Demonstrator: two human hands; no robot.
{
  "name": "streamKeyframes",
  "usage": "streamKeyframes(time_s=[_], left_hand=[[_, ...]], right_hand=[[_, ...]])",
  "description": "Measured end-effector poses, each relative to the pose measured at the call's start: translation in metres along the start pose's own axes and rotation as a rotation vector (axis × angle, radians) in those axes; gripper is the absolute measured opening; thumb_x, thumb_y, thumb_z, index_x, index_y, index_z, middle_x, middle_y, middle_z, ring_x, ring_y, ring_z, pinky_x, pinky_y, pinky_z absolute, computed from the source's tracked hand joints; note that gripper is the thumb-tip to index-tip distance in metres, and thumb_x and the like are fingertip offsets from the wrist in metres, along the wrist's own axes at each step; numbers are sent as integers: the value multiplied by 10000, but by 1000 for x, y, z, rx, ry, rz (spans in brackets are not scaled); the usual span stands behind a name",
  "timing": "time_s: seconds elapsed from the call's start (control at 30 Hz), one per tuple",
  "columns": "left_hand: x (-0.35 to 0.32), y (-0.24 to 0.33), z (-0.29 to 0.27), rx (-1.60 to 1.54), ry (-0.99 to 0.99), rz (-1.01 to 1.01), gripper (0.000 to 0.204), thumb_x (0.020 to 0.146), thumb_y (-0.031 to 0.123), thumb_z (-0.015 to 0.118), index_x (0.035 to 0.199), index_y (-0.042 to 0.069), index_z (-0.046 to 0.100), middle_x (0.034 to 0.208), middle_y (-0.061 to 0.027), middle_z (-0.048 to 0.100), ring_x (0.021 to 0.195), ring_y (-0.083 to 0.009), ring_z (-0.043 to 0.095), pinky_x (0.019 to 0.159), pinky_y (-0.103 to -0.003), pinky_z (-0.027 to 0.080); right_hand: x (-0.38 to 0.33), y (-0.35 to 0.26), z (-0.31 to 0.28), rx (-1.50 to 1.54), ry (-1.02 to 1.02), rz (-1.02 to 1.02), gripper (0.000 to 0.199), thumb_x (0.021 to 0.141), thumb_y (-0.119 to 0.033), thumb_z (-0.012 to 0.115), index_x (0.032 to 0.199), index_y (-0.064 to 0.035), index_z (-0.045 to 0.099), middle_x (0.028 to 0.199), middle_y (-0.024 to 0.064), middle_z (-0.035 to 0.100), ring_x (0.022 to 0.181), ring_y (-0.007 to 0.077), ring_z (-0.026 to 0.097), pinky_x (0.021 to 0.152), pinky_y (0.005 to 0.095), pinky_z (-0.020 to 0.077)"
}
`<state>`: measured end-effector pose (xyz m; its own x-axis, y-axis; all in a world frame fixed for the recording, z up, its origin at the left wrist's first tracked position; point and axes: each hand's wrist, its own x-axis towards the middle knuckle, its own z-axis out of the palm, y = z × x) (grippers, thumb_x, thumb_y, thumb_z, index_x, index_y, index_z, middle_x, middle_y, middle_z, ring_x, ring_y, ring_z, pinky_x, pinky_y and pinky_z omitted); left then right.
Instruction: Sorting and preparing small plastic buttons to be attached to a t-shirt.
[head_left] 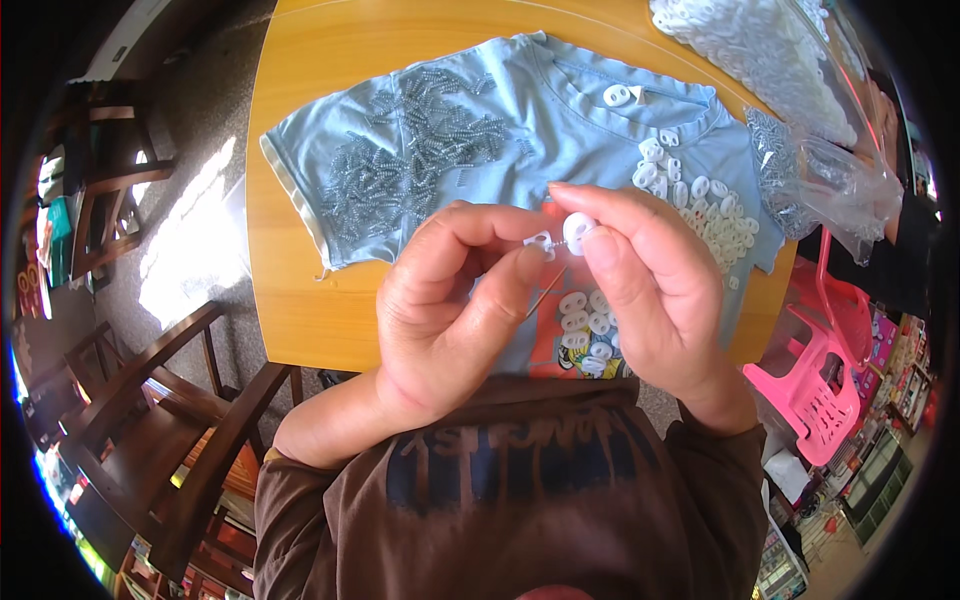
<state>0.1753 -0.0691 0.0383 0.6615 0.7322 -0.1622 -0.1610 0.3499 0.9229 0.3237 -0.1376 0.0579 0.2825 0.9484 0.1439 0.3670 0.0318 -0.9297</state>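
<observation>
The right hand (650, 290) is holding a small white plastic piece (578, 228) between thumb and forefinger, with the grip closed tight on it. The piece is looking round and smooth, a little oval, and its long axis is running nearly upright in the picture, its top tilting slightly to the right. The left hand (455, 310) is pinching a smaller white part (540, 242) just beside it, the grip together on it, and a thin metal spring or pin (547, 290) is hanging from there, pointing down and to the left. I cannot tell if the two white parts are touching. Both hands are staying above the near edge of the round wooden bench (300, 300), over a light blue T-shirt (520, 110) that is lying spread flat.

On the shirt, a heap of small grey metal springs (410, 150) is lying at the left, and a heap of white oval pieces (705, 210) with two holes at the right. More white pieces (585, 325) are lying on the orange print just under the hands.

At the upper right, a clear plastic bag (760, 50) full of white pieces is resting on the bench, and a second clear bag (800, 170) with grey metal parts is hanging over the edge. A pink plastic stool (820, 380) is standing at the right, and dark wooden chairs (180, 400) at the left.
</observation>
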Motion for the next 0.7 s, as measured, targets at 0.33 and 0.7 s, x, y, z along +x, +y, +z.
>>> streamKeyframes(time_s=[0.33, 0.7], left_hand=[[-3, -2, 2, -76, -11, 0, 205, 843, -54, 537, 1041, -11, 510, 834, -4, 554, 706, -24, 482, 618, -163, 406], [0, 5, 4, -126, -49, -49, 197, 861, -30, 506, 1058, -22, 503, 820, -50, 571, 622, -65, 520, 555, -186, 435]], right_hand=[[2, -5, 2, -198, -77, -153, 275, 817, 3, 539, 1091, 29, 531, 752, 122, 566, 633, 239, 551, 556, 315, 440], [-10, -4, 12, 280, 80, 173, 167, 880, -25, 505, 1044, 4, 517, 841, 74, 581, 757, 117, 575, 662, 232, 465]])
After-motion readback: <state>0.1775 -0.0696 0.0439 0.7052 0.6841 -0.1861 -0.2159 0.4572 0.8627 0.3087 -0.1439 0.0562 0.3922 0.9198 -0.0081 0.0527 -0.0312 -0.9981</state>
